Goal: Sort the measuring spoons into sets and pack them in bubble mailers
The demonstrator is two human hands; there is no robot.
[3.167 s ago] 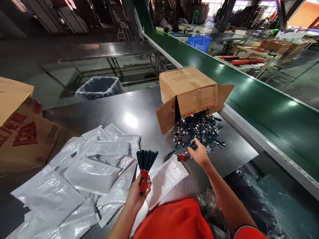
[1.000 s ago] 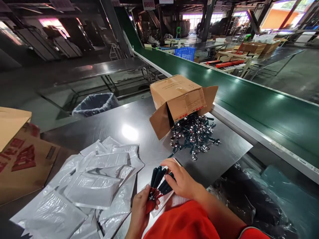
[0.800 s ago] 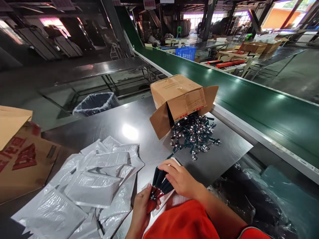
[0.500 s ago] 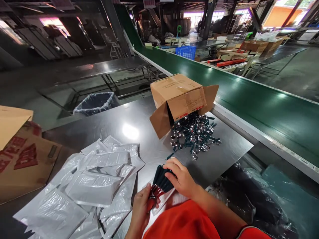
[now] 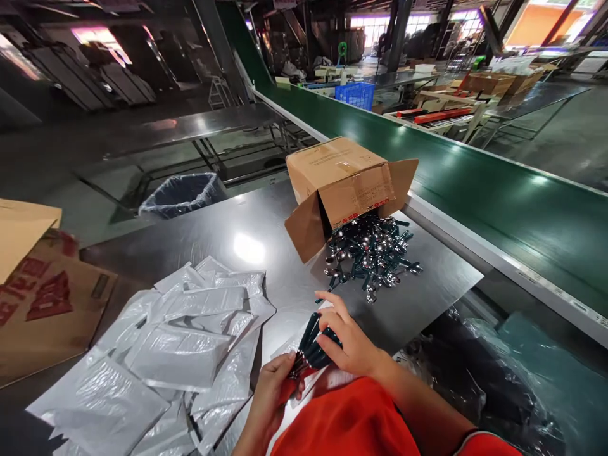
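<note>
My left hand [image 5: 278, 380] is closed around a bunch of spoons [image 5: 311, 342] at their metal ends, with the dark green handles fanned upward. My right hand [image 5: 349, 339] curls about the handles, thumb and middle fingers against them and index finger raised. A white sheet or bag [image 5: 308, 383], partly hidden, lies beneath the bunch, close to the red clothing. Past my hands, a heap of similar loose spoons [image 5: 370, 253] spills from the mouth of a tipped cardboard box [image 5: 342, 171].
White padded mailer bags [image 5: 185, 354] are piled on the metal table [image 5: 289, 278] at left. A green conveyor belt [image 5: 451, 171] runs behind the box. A lined bin [image 5: 183, 196] and a printed carton [image 5: 52, 304] stand at left; plastic-wrapped goods [image 5: 475, 373] lie at lower right.
The spoon bunch has tilted and shifted slightly right in my left hand. My right index finger has lifted, and the other fingers have moved along the handles.
</note>
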